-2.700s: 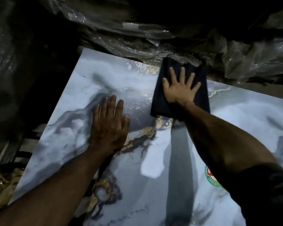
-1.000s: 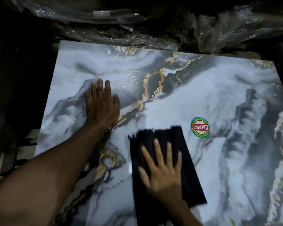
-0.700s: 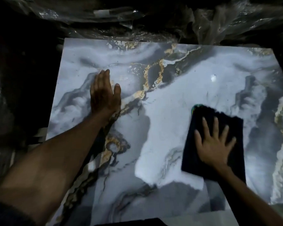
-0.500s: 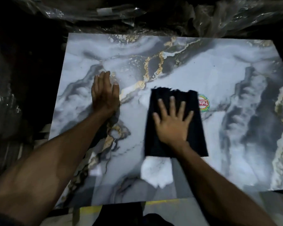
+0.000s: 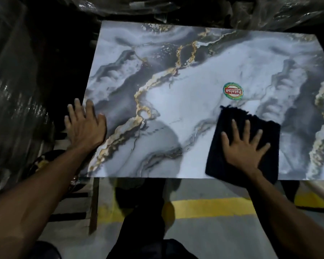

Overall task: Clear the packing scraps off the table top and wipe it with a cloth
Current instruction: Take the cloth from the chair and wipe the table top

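Head view: right hand point(image 5: 243, 150) fingers splayed flat, pressing dark cloth point(image 5: 243, 144) at tabletop point(image 5: 176, 101) near edge, right of centre; left hand point(image 5: 84, 128) flat, straight-fingered at left edge, bracing; no scraps visible on top; wiping step underway; next probably strokes toward far-right corner, past round sticker point(image 5: 233, 91).

There is only one camera, worn on the person's head, and it is looking steeply down and slightly forward from above the near edge of the grey-and-white marble-patterned table top with gold veins point(image 5: 185, 101). Sitting close, it is taking in nearly the whole slab, though the right side is running out of frame. At the bottom it is catching the grey concrete floor with a yellow painted stripe point(image 5: 204, 207); along the top and left, crumpled clear plastic sheeting point(image 5: 17, 90). The wide lens is bowing the edges. With no second view, nothing is being shared.
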The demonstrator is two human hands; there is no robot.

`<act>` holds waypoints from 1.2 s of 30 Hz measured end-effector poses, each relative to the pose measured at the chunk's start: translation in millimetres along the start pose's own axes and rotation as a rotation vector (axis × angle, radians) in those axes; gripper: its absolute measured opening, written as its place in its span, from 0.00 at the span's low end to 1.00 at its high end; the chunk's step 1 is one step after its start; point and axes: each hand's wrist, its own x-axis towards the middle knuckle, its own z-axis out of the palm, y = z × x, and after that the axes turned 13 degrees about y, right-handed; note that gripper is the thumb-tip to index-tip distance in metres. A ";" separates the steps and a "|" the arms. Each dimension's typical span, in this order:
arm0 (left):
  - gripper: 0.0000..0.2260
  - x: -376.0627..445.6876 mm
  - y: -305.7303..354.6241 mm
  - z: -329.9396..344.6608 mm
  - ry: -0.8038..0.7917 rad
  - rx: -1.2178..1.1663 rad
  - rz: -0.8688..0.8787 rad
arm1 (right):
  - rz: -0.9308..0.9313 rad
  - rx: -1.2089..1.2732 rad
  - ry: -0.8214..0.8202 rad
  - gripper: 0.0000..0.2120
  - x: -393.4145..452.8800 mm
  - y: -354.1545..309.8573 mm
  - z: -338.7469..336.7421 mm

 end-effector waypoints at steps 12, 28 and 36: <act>0.27 -5.4 0.5 0.4 0.015 -0.050 -0.019 | -0.641 0.108 0.093 0.28 -142.5 -157.0 32.4; 0.30 -2.7 5.9 -2.7 -0.095 -0.124 -0.143 | -0.249 0.030 0.002 0.31 31.9 -221.3 16.6; 0.31 79.7 -13.9 11.7 -0.139 -0.186 -0.121 | -0.515 0.005 0.028 0.30 -86.3 -233.4 25.9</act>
